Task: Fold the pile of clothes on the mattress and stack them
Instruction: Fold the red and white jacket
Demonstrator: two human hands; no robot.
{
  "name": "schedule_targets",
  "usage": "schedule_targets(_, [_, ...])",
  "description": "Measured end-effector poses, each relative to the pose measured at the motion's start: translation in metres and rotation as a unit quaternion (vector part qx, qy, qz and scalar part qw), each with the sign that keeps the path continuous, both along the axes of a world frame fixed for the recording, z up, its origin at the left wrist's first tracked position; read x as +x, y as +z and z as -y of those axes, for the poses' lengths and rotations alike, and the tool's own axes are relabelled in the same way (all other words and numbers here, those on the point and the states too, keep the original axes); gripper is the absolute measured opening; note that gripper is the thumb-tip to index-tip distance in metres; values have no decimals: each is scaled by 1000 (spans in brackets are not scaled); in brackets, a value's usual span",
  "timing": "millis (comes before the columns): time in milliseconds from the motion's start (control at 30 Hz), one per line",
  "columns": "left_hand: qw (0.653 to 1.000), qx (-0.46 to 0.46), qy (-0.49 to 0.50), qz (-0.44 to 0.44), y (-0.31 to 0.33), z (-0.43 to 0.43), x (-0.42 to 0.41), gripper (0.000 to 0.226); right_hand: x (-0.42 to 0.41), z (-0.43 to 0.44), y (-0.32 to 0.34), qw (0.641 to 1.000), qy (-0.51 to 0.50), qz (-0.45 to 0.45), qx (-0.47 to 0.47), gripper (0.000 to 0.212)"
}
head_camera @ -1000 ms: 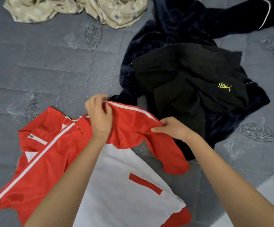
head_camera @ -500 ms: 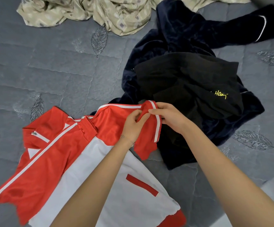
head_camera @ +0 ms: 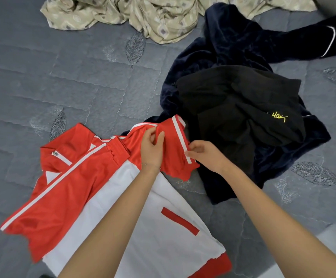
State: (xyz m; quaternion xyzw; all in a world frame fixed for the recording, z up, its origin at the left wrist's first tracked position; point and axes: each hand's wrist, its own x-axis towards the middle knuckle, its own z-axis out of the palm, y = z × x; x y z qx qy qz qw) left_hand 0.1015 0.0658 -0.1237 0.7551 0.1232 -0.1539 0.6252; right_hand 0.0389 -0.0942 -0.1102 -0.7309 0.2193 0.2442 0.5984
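From the head view, your left hand (head_camera: pixel 152 149) pinched a bunch of the red sleeve (head_camera: pixel 175 155) between thumb and curled fingers, just below its doubled-over top. Your right hand (head_camera: pixel 205 155) pinched the sleeve's outer edge at the white stripe, fingertips closed narrowly on the cloth. 0.5 s before, the 2 hands had met at the top of that fold. Now they sat apart, the right one lower along the stripe. 1 s before, the sleeve had stretched out to your right; now it lay folded back toward the body.

The red and white jacket (head_camera: pixel 72 187) lay flat on the grey mattress (head_camera: pixel 82 77) in front of you, collar to the left. A black garment (head_camera: pixel 243 101) rested on a navy garment (head_camera: pixel 233 47) just beyond the sleeve, and a beige cloth (head_camera: pixel 153 15) lay crumpled at the far edge.
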Motion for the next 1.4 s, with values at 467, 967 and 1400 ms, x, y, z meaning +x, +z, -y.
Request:
schedule_targets(467, [980,50,-193,22,40,-130,-67,93,20,-143,42,958,-85,-37,271,14])
schedule_targets(967, [975,-11,218,-45,18,-337,-60,19,45,-180,-19,851,119,221,-461,23])
schedule_targets(1400, [939,178,294,-17,-10,-420,-102,18,105,-284,-24,827,258,347,-359,30])
